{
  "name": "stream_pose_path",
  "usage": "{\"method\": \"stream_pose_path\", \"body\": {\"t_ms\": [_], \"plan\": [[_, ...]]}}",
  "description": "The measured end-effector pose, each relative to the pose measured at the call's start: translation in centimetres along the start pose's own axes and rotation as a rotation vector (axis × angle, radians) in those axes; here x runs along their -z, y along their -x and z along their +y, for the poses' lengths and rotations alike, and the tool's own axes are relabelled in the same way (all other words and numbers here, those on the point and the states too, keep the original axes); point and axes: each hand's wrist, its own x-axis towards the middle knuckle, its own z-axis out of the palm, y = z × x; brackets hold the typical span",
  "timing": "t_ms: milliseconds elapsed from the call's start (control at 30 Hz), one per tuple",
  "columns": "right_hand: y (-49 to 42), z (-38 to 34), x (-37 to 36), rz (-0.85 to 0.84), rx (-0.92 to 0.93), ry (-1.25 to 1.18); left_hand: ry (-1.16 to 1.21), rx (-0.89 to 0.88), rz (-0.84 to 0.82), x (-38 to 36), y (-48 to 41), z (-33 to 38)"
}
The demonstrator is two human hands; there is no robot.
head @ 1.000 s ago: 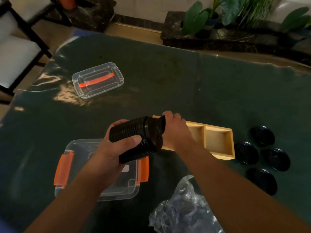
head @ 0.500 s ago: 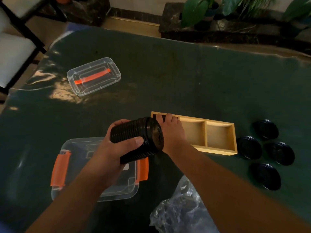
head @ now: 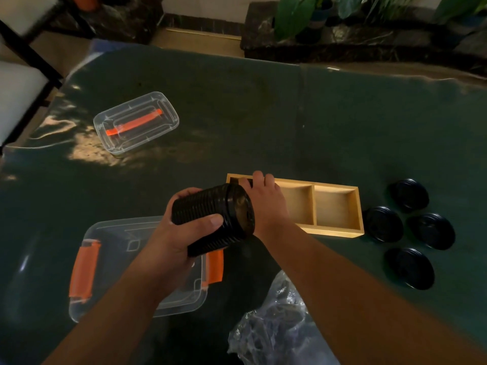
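My left hand [head: 179, 233] grips a ribbed stack of black lids [head: 210, 219], held on its side above the table. Just right of the stack's end, my right hand [head: 266, 204] reaches down into the left compartment of a wooden tray [head: 334, 233]. Its fingers curl over a single black lid [head: 243, 182], which is mostly hidden. The tray's middle and right compartments hold nothing. Several more black lids [head: 383, 223] lie on the green table right of the tray.
A clear plastic box with orange latches [head: 87, 267] sits under my left forearm. Its clear cover with an orange handle [head: 135, 122] lies at the far left. Crumpled plastic wrap [head: 271, 325] sits at the near edge. A chair [head: 15, 96] stands beyond the table's left side.
My right hand has come away from the end of the stack and dropped into the tray's left compartment with a lid. My left hand has kept the stack nearly still.
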Motion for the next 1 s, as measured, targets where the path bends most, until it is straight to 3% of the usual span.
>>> {"method": "stream_pose_path", "body": {"t_ms": [400,500,567,633,700,767,867,1000], "plan": [[0.0,0.1,-0.8,0.012,-0.016,-0.100,-0.042,0.039,-0.017,-0.5,-0.4,-0.2],[0.7,0.4,0.1,-0.023,-0.105,-0.184,-0.039,0.028,-0.004,-0.7,-0.4,0.0],[2.0,1.3,1.5,0.106,-0.268,-0.397,-0.047,0.015,-0.004,-0.9,-0.4,0.3],[3.8,3.0,3.4,0.211,-0.477,-0.768,-0.069,0.007,-0.012,-1.5,-0.6,0.4],[5.6,4.4,6.0,0.142,-0.625,-1.285,-0.099,0.012,-0.031,-2.5,-1.0,0.2],[7.3,5.2,8.1,-0.079,-0.551,-1.612,-0.151,0.005,-0.058,-3.9,-1.4,-0.2],[9.5,5.6,8.8,-0.341,-0.361,-1.785,-0.264,-0.020,-0.084,-6.3,-2.1,-1.3],[10.8,6.6,8.2,-0.321,-0.361,-1.962,-0.456,-0.054,-0.107,-9.1,-2.7,-3.1]]}}
